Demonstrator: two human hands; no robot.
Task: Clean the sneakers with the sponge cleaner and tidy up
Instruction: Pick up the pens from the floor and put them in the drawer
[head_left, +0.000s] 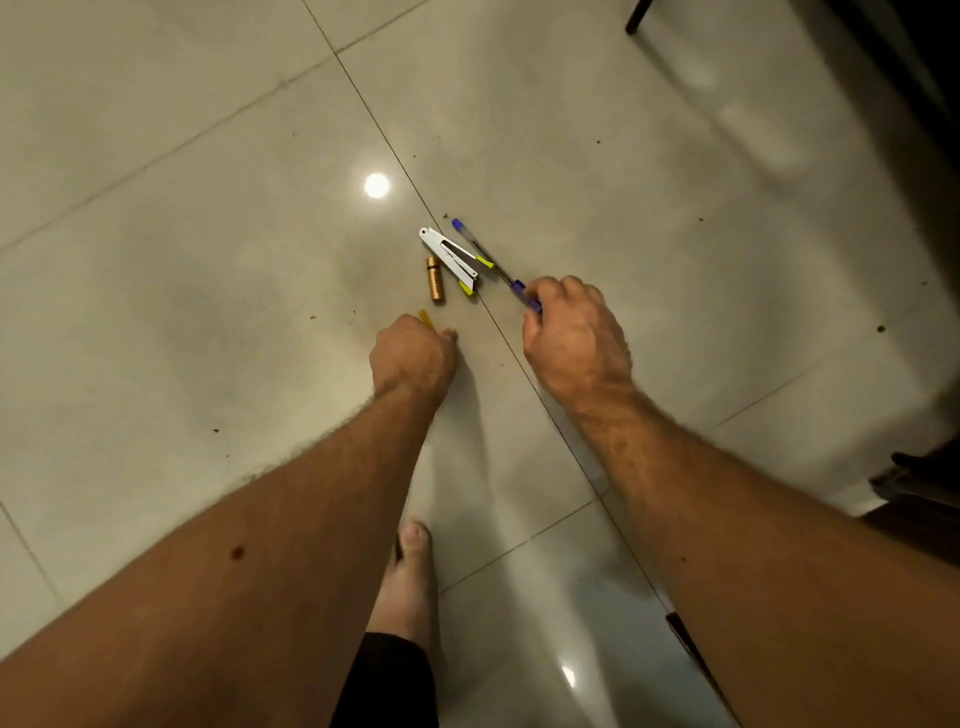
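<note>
1. The person bends low over a glossy tiled floor (208, 260), both bare forearms reaching down and forward toward a small scatter of objects beside a grout line.
2. The right hand (574, 338) is curled closed around the near end of a blue-capped pen (527, 296); the fingers wrap it so that only a short blue stretch pokes out past the knuckles.
3. A second pen (470, 236) — clear barrel, blue cap at its far end — lies on the tile just beyond that hand, running diagonally.
4. Alongside it, touching or nearly so, lies a white stapler (449, 257) with yellow-green tips, its jaws splayed open in a narrow V.
5. A gold-coloured battery (435, 280) lies on its side just left of the stapler, close to it but apart.
6. The left hand (413, 356) is balled into a loose fist with the fingertips down at the floor; a small yellow piece (426, 318) sticks out from the far side of the fist — I cannot tell for sure whether the fingers grip it or merely cover it.
7. A bare foot (410, 571) stands on the tile between the two arms, a dark trouser hem above it.
8. No sneakers or sponge cleaner are anywhere in sight from here.
9. A dark furniture leg (636, 18) stands at the far top right.
</note>
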